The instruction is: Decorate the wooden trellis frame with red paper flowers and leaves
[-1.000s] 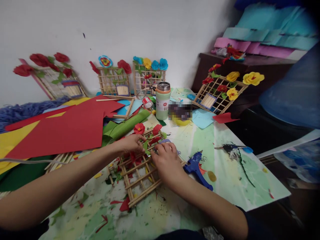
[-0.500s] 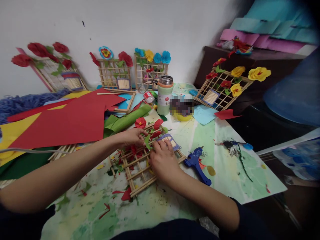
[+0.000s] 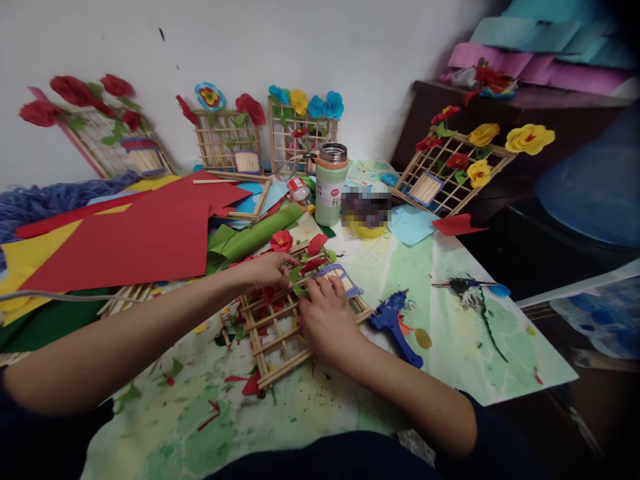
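Note:
A lattice of thin wooden sticks (image 3: 273, 347) lies tilted on the table in front of me, with red paper flowers (image 3: 282, 241) along its far edge. A small panel of sticks edged in purple yarn (image 3: 345, 277) is fixed to its right side. My left hand (image 3: 270, 270) reaches in from the left, fingers pinched at a green paper leaf (image 3: 296, 283) on the lattice. Over the lattice's middle, my right hand (image 3: 327, 320) is closed, its fingers curled onto the sticks beside the panel; its fingertips are partly hidden. A blue glue gun (image 3: 395, 327) rests right of the lattice.
Red paper sheets (image 3: 150, 240) cover the table's left side. Behind the lattice stand a green flask (image 3: 330, 190) and a yellow bowl-like thing (image 3: 370, 230), partly blurred out. Several flowered lattices lean at the back, including one with yellow flowers (image 3: 450, 167). Scraps litter the tablecloth (image 3: 210, 433).
The view has shifted slightly. Both hands stay at nearly the same places on the lattice, the left still at the leaf.

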Demonstrator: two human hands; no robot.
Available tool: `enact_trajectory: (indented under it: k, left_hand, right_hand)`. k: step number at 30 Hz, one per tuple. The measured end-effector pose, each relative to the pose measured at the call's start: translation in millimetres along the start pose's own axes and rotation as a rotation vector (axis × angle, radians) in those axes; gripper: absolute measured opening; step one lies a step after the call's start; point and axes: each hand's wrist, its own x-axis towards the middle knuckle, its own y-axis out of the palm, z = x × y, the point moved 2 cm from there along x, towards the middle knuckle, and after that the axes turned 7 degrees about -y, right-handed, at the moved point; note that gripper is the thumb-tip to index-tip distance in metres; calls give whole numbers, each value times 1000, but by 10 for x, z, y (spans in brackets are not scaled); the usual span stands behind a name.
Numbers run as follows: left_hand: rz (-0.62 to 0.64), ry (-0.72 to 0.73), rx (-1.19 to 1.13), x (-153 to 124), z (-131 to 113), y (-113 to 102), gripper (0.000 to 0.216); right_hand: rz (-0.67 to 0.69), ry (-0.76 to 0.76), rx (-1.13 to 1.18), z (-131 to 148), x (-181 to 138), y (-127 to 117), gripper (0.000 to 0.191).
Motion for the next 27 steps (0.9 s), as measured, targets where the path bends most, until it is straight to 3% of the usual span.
enact_trajectory:
  k: [14,18,22,27]
  left_hand:
    - [32,0,-7,-35,9,-37,60]
    - [15,29,15,-58,-5,-98,57]
    - [-219,196,113,-327,-134,-150,47]
    - [-720,430,276,-1092,-82,38,29]
  right_hand:
    - [-9,1,-1,0,-12,23,19]
    - [-28,-16,57,-31,-20,-85,18]
    - [-166,112,131,-279,-48,-316,23]
    - [-250,407,181,-805,-75,-312,27]
